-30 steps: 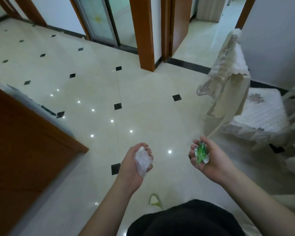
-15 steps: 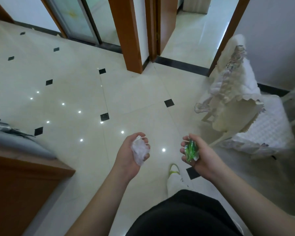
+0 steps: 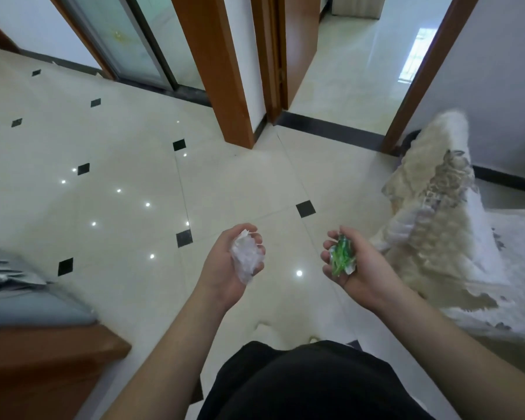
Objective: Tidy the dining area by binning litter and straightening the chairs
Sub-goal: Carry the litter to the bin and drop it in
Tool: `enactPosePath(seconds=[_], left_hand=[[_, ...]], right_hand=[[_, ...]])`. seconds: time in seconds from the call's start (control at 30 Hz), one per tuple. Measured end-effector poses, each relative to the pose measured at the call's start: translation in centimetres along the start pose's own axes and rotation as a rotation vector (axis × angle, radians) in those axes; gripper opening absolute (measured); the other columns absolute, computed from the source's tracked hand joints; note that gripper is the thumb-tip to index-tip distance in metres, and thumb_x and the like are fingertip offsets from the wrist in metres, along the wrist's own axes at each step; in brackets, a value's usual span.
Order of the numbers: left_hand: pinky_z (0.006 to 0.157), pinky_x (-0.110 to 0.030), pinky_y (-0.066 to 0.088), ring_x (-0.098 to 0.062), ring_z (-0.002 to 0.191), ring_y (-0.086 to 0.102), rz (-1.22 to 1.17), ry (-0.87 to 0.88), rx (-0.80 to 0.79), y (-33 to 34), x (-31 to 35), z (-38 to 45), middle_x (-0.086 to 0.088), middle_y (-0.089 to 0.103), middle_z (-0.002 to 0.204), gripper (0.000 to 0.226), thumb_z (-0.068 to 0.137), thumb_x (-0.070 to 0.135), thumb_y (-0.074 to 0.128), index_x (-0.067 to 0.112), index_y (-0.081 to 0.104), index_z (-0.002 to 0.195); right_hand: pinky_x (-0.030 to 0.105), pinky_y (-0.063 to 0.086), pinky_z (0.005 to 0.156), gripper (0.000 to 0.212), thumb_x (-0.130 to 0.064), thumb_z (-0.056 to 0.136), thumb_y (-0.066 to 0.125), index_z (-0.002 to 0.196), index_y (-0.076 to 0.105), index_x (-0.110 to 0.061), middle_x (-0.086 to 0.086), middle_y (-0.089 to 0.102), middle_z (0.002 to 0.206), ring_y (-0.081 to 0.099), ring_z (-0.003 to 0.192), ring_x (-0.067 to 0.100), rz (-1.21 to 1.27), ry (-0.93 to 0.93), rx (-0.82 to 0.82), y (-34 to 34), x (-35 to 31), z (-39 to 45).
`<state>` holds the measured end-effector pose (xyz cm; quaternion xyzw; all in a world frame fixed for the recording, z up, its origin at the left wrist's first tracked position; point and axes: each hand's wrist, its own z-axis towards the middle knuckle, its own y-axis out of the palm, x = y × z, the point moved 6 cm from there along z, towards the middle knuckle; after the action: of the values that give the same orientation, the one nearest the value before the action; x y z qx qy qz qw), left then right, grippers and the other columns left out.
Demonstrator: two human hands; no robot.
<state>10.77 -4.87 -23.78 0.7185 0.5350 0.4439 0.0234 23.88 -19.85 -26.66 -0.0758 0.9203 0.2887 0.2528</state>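
A glossy cream tiled floor (image 3: pixel 231 183) with small black diamond insets carries everything. A fabric-draped chair (image 3: pixel 443 237) stands on it at the right, and a wooden cabinet (image 3: pixel 43 368) stands on it at the lower left.

**Bare arms, dark clothing**

The person wears a black garment (image 3: pixel 309 386) that fills the lower middle of the view; its cloth is plain, with no print or marking. Both forearms are bare, with no sleeve on them. The left hand (image 3: pixel 225 269) and the right hand (image 3: pixel 361 272) carry no glove, ring or watch. Below them a pale shoe tip (image 3: pixel 267 328) shows just above the garment's edge.
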Motion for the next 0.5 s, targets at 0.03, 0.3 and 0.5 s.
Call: enactPosePath(seconds=[0.03,0.3,0.5], left_hand=[[0.044,-0.022,0.031,-0.014,0.061,0.050,-0.006,-0.006,0.010,-0.2,0.8,1.4,-0.001,0.050,0.075,0.009,0.080,0.025,0.059,0.017,0.063,0.080],[0.043,-0.023,0.034,-0.015,0.062,0.050,0.020,-0.066,-0.037,-0.7,9.1,13.7,-0.001,0.051,0.076,0.009,0.083,0.024,0.058,0.016,0.063,0.082],[0.043,-0.022,0.033,-0.016,0.061,0.049,0.102,-0.172,-0.100,0.9,15.9,22.6,-0.003,0.051,0.075,0.009,0.079,0.023,0.060,0.015,0.065,0.079]], right_hand=[[0.024,0.043,0.051,0.016,-0.031,0.093,0.051,0.088,0.056,-0.016,-0.001,0.054,0.071,0.054,0.059,0.013,0.000,0.006,0.010,0.6,-0.5,1.2],[0.023,0.043,0.051,0.015,-0.030,0.092,0.052,0.087,0.056,-0.016,-0.001,0.053,0.071,0.054,0.060,0.013,0.059,-0.024,0.085,7.2,-5.6,11.9],[0.024,0.045,0.047,0.019,-0.032,0.093,0.051,0.087,0.059,-0.016,-0.001,0.057,0.071,0.054,0.061,0.014,0.156,-0.086,0.098,12.6,-11.6,18.3]])
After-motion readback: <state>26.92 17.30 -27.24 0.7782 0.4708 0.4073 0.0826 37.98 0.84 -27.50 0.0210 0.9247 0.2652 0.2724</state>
